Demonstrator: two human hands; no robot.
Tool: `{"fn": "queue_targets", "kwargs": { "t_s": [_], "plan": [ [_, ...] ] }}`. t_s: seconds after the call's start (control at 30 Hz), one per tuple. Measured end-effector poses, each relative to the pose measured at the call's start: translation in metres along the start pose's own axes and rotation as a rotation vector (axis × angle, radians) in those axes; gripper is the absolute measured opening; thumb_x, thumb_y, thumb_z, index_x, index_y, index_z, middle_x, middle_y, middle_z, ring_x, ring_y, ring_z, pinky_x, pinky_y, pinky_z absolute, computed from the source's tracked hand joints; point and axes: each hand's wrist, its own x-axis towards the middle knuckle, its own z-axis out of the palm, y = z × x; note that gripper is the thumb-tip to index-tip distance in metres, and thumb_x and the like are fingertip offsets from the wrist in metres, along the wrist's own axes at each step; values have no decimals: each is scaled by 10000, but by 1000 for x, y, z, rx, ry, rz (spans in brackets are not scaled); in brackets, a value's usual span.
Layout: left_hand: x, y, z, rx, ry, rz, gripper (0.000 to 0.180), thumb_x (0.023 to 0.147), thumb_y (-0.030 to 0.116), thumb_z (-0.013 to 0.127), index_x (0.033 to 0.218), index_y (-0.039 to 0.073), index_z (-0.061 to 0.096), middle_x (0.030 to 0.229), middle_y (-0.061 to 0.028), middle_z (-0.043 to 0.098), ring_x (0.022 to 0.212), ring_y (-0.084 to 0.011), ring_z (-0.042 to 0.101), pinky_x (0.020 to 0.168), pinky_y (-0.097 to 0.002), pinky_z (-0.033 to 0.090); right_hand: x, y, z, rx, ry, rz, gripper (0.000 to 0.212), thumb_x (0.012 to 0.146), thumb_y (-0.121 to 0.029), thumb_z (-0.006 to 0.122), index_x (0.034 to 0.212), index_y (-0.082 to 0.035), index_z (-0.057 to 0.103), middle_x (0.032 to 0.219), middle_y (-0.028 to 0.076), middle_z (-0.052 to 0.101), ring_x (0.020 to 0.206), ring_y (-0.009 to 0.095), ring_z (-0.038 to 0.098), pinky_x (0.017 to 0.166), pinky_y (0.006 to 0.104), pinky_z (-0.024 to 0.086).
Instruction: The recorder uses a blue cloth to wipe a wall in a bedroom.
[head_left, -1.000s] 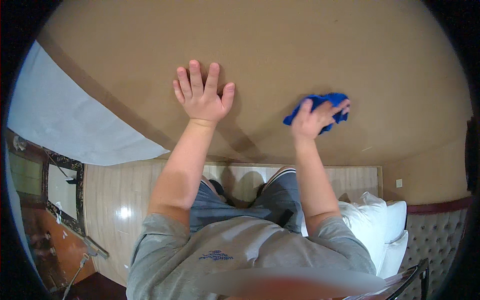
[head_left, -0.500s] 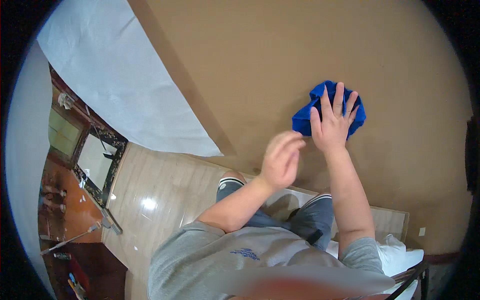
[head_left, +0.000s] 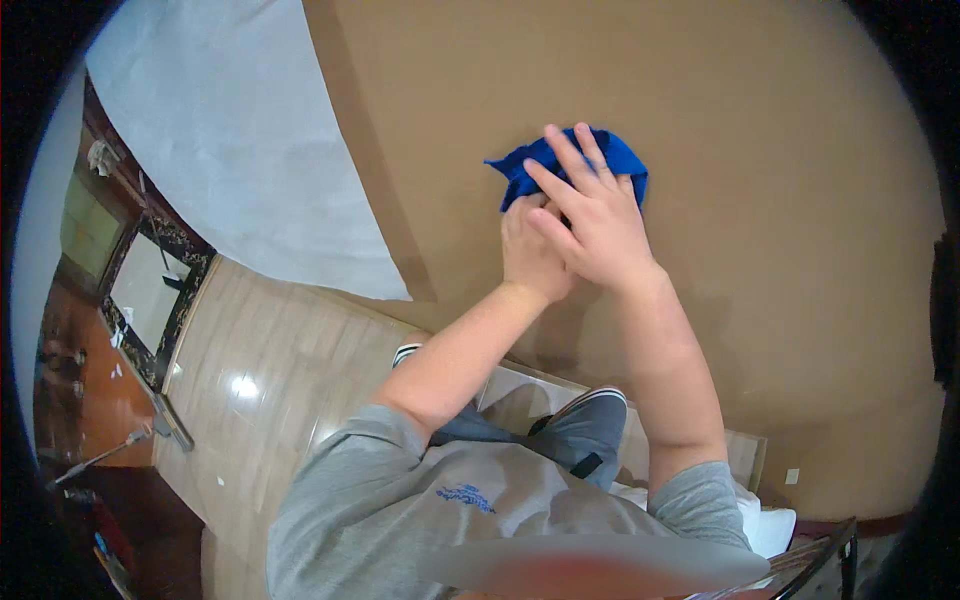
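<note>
A crumpled blue cloth (head_left: pixel 627 158) lies against the brown wall (head_left: pixel 780 200). Spread over it is my right hand (head_left: pixel 600 220), its fingers apart and pressing the cloth flat. My left hand (head_left: pixel 532 255) sits at the lower edge of the cloth, its fingers bent in onto it. Part of the left hand is hidden behind the right palm and thumb, which overlap it.
A large white sheet (head_left: pixel 240 130) hangs along the left, its lower corner ending beside the wall. Below are a pale wood floor (head_left: pixel 270 350) and a dark-framed mirror (head_left: pixel 150 300). A small white wall plate (head_left: pixel 792 476) sits low at the right.
The blue cloth has moved left and slightly up along the wall under my right hand. My left hand, raised beside the cloth before, now touches its lower edge.
</note>
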Motion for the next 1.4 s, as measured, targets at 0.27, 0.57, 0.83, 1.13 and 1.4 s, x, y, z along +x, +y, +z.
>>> {"fn": "queue_targets", "kwargs": {
  "t_s": [0.27,0.57,0.83,1.13,1.4],
  "plan": [
    [4,-42,-11,449,570,-77,676,761,364,663,1272,-25,452,1360,-293,293,1266,-477,250,1022,-635,212,-68,72,10,-203,620,152,369,802,-228,668,1139,-79,661,1390,189,468,1319,368,385,1095,474,265],
    [23,-58,-23,358,730,109,819,694,309,719,1360,-2,357,1435,-301,183,1330,-491,139,1066,-634,110,-85,87,34,-564,609,308,484,886,-373,549,1314,-146,551,1474,146,397,1425,347,240,1172,473,75],
    [16,-50,-3,437,475,217,910,642,209,722,1385,-21,250,1429,-290,213,1332,-474,203,1096,-602,125,-89,92,35,-547,614,284,484,888,-391,546,1311,-157,556,1464,128,416,1415,346,263,1172,466,85],
    [89,-105,-92,765,794,121,747,790,199,625,1414,-19,276,1464,-309,247,1365,-499,175,1127,-575,104,-87,88,36,-601,622,262,472,895,-379,548,1299,-137,563,1456,150,417,1409,354,268,1172,468,112],
    [0,-102,-16,476,406,36,753,793,292,600,1410,-27,307,1499,-319,158,1362,-551,105,1100,-644,55,-90,88,39,-632,570,291,554,855,-491,579,1288,-145,576,1452,151,424,1406,367,269,1171,485,107]
  ]
}}
